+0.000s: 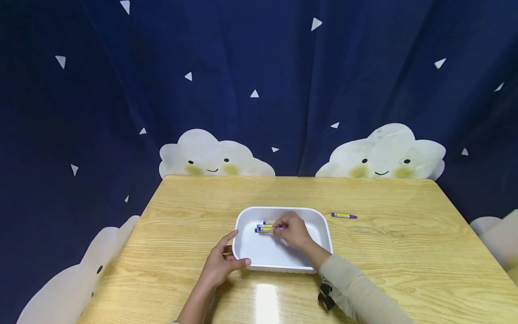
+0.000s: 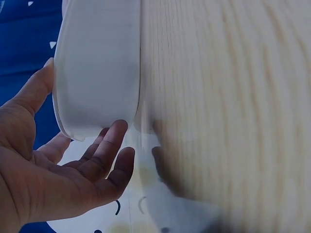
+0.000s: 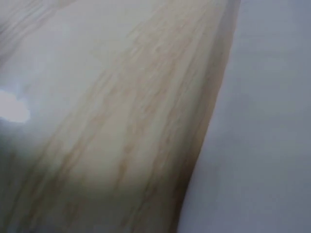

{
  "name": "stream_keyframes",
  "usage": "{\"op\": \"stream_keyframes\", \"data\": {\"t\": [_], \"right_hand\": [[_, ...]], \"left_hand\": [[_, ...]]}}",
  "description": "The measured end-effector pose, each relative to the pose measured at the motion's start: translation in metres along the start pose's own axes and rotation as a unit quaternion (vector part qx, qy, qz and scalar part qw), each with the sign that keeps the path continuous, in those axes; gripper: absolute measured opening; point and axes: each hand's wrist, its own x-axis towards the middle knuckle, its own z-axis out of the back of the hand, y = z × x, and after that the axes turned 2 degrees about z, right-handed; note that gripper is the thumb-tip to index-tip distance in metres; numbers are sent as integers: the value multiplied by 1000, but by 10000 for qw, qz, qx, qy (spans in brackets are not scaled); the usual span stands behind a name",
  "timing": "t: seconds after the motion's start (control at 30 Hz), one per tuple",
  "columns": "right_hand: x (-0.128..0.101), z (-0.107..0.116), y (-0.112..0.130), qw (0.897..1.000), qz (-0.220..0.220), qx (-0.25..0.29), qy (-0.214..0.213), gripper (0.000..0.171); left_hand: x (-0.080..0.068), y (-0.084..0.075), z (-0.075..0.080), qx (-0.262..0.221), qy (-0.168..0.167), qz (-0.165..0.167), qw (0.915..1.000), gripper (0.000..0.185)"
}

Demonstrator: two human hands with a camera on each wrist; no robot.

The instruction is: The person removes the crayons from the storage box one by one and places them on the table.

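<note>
A white plastic tub [image 1: 279, 266] stands on the wooden table. My left hand [image 1: 217, 266] holds its left end, with the thumb on the near rim and a finger at the left rim. In the left wrist view, fingertips of the left hand [image 2: 73, 170] touch the tub's outer wall [image 2: 97, 73]. My right hand [image 1: 294, 231] reaches inside and pinches the right end of a crayon. Several yellow-wrapped crayons [image 1: 265, 229] with blue ends lie together there, their right ends partly hidden by the fingers. The right wrist view leaves the right hand out.
Another crayon [image 1: 344, 216], yellow with a purple tip, lies on the table [image 1: 404, 252] right of the tub. Behind the table's far edge hangs a dark blue curtain [image 1: 226, 103] with clouds and white triangles. A black device [image 1: 326, 296] is strapped at the right wrist.
</note>
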Motion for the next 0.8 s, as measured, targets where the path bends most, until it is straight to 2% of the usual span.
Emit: {"op": "stream_keyframes", "data": {"t": [0.13,0.27,0.63,0.8], "right_hand": [[0,4,1,10000,6,46,6,10],[-4,13,6,9996,-1,210,187,9],[-20,49,11,9966,367,590,438,9],[-23,73,11,9950,105,960,267,9]], "left_hand": [[1,-2,0,26,0,-11,10000,89],[1,-2,2,52,-23,14,10000,89],[2,2,-1,3,-13,-11,10000,88],[1,2,-1,13,-23,-28,10000,89]]}}
